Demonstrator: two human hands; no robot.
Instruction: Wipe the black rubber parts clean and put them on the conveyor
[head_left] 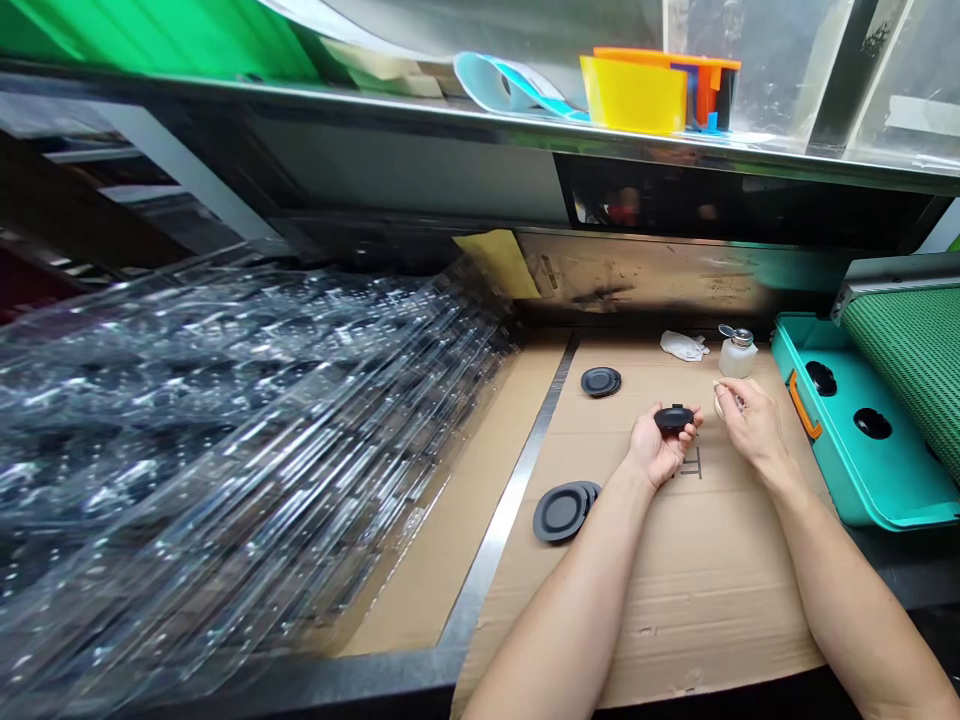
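My left hand (pixel 657 450) is closed around a small black oval plastic part (pixel 674 419) with a short tab on its upper edge. Just to the right, my right hand (pixel 752 420) is pinched on something small and whitish, mostly hidden by the fingers. The two hands are apart, over the cardboard sheet (pixel 705 560). Beyond my left hand lie some flat black oval parts (pixel 600 381), stacked. More black oval parts (pixel 564 512) overlap beside my left forearm.
Stacked clear plastic trays (pixel 247 450) fill the left side. A white pump bottle (pixel 738 353) and a crumpled white cloth (pixel 683 346) stand at the back. On the right are a teal bin (pixel 900 485) holding black parts and a green conveyor belt (pixel 915 340). A shelf (pixel 420 112) crosses above.
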